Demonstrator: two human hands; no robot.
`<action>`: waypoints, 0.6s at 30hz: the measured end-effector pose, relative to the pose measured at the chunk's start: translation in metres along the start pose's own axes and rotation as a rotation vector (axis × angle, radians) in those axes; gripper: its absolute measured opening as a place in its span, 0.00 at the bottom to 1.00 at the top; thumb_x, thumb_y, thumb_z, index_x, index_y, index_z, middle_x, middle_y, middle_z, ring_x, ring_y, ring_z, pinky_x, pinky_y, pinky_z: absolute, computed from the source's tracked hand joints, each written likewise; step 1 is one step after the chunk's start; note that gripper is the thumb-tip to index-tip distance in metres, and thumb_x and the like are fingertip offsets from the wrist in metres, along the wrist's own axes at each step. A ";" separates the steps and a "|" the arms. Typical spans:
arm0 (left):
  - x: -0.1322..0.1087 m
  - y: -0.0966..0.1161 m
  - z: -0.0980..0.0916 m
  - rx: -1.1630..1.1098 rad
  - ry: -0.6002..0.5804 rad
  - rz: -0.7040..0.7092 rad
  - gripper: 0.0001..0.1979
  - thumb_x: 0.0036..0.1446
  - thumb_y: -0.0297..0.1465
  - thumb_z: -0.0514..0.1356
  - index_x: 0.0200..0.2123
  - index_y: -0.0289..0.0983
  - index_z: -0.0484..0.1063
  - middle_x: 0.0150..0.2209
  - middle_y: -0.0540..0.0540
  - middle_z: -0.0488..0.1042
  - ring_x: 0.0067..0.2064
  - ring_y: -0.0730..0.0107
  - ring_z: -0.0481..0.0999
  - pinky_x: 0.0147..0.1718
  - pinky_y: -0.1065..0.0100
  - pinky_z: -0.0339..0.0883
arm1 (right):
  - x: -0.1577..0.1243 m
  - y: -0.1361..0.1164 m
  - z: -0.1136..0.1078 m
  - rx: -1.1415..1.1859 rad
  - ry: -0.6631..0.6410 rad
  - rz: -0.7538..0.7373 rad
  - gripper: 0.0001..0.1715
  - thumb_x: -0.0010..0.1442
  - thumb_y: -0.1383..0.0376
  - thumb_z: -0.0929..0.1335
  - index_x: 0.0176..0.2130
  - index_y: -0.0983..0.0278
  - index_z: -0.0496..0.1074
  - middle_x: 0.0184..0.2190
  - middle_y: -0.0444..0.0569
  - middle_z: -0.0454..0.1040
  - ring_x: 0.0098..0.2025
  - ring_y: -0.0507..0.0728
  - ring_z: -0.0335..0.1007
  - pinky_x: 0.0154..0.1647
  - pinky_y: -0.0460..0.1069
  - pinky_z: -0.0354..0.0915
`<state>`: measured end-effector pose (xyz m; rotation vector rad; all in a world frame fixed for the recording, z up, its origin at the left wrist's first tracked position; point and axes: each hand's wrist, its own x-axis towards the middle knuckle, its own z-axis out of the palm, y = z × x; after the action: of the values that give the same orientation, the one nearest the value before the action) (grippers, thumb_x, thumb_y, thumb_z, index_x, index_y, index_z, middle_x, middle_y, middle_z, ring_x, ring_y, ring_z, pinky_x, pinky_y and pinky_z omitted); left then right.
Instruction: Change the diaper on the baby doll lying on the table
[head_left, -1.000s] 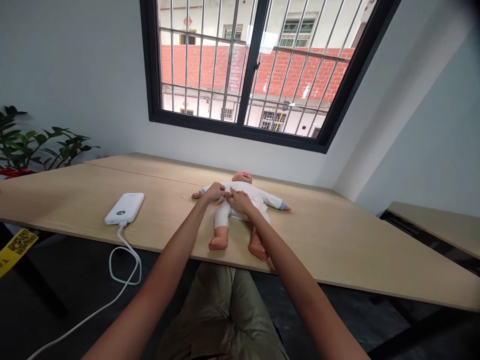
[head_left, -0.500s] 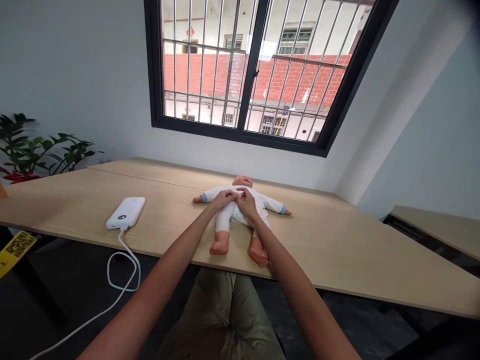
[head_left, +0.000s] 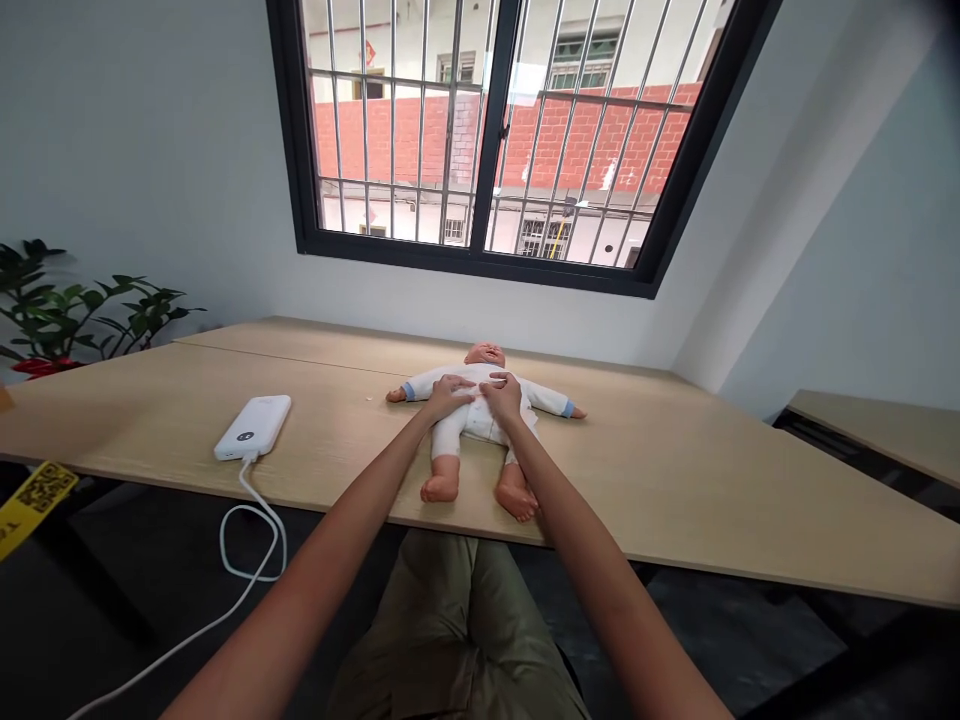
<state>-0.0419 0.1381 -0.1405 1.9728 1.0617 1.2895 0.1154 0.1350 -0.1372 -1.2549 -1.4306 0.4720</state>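
Observation:
A baby doll [head_left: 486,428] in a white outfit with blue cuffs lies on its back on the wooden table [head_left: 675,470], head toward the window and bare feet near the front edge. On the left side of its torso rests my left hand [head_left: 451,394], fingers apart over the cloth. My right hand [head_left: 502,393] touches the other side of the chest, its fingers also spread. A small gap separates the two hands, and the white outfit shows between them. Neither hand visibly grips anything.
A white power bank [head_left: 255,425] lies on the table at the left, its white cable [head_left: 262,575] hanging over the front edge. Behind the table are a barred window [head_left: 487,150] and, far left, a potted plant [head_left: 82,310]. Another tabletop [head_left: 885,430] stands at the right.
My hands, which were together at the doll's chest, have moved slightly apart and their fingers have opened. The camera view has shifted a little.

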 end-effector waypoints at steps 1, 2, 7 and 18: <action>0.000 -0.001 0.000 0.005 -0.003 0.003 0.13 0.50 0.30 0.66 0.41 0.36 0.78 0.50 0.41 0.76 0.59 0.57 0.69 0.63 0.58 0.55 | 0.000 0.000 0.000 0.006 0.025 0.014 0.24 0.46 0.60 0.66 0.44 0.65 0.69 0.27 0.47 0.74 0.31 0.57 0.70 0.33 0.49 0.65; 0.000 -0.001 0.000 0.009 -0.005 0.008 0.13 0.50 0.30 0.66 0.42 0.37 0.78 0.50 0.42 0.76 0.59 0.57 0.69 0.63 0.58 0.55 | 0.000 -0.001 -0.001 0.013 0.049 0.028 0.23 0.44 0.61 0.66 0.42 0.65 0.69 0.27 0.46 0.73 0.31 0.57 0.70 0.33 0.49 0.65; -0.001 0.001 -0.001 0.006 -0.029 0.051 0.16 0.51 0.29 0.65 0.45 0.39 0.79 0.50 0.45 0.77 0.58 0.58 0.70 0.62 0.60 0.57 | -0.002 -0.005 -0.002 0.049 0.118 0.050 0.20 0.40 0.64 0.66 0.38 0.63 0.70 0.22 0.42 0.70 0.28 0.56 0.68 0.32 0.49 0.63; 0.001 -0.005 0.000 0.041 -0.058 0.057 0.13 0.55 0.29 0.62 0.44 0.36 0.81 0.50 0.43 0.76 0.59 0.56 0.66 0.63 0.59 0.54 | 0.001 -0.001 0.000 0.125 0.145 0.030 0.20 0.37 0.68 0.63 0.35 0.62 0.66 0.25 0.41 0.68 0.31 0.56 0.66 0.35 0.49 0.63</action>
<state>-0.0430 0.1418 -0.1442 2.0722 1.0189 1.2408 0.1150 0.1355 -0.1362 -1.1871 -1.2430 0.4739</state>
